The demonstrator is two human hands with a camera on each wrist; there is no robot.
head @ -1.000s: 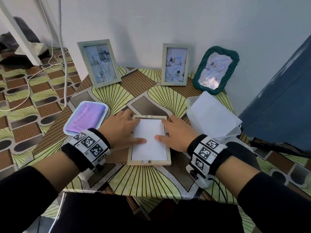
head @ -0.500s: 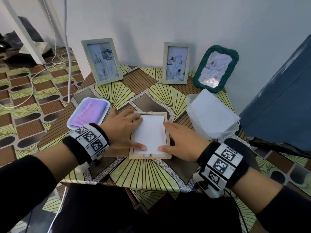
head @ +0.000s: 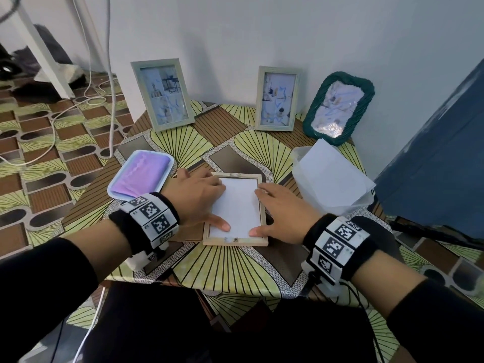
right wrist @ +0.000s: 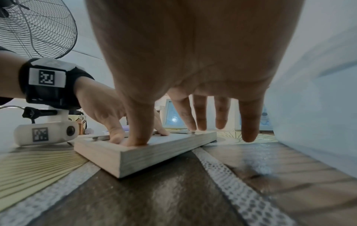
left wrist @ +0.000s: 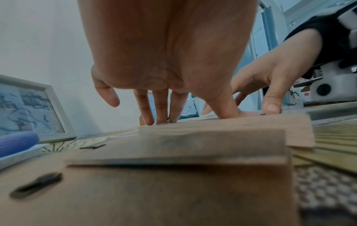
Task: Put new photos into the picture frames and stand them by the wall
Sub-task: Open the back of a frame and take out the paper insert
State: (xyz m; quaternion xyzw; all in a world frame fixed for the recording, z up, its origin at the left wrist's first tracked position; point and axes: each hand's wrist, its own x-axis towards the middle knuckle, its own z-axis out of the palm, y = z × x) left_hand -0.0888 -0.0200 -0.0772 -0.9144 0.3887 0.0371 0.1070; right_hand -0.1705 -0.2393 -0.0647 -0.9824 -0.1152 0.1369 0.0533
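Note:
A light wooden picture frame (head: 262,213) lies face down in the middle of the table, with a white photo sheet (head: 237,203) set in its back. My left hand (head: 201,200) lies flat on the sheet's left side, thumb pressing near the lower edge. My right hand (head: 275,213) lies flat along the frame's right rail, thumb pressing the sheet's lower right corner. In the right wrist view both thumbs sit on the frame (right wrist: 154,152). A brown backing board (left wrist: 173,183) with black tabs lies under my left wrist. Neither hand grips anything.
Two grey-green frames (head: 162,94) (head: 277,98) and a green woven frame (head: 339,107) stand against the wall. A tray with a purple cloth (head: 141,174) sits at left. A clear tub of white sheets (head: 330,176) sits at right. Cables trail on the floor at left.
Both thumbs have slid down the white sheet from its middle to its near edge. The frame stays flat on the table.

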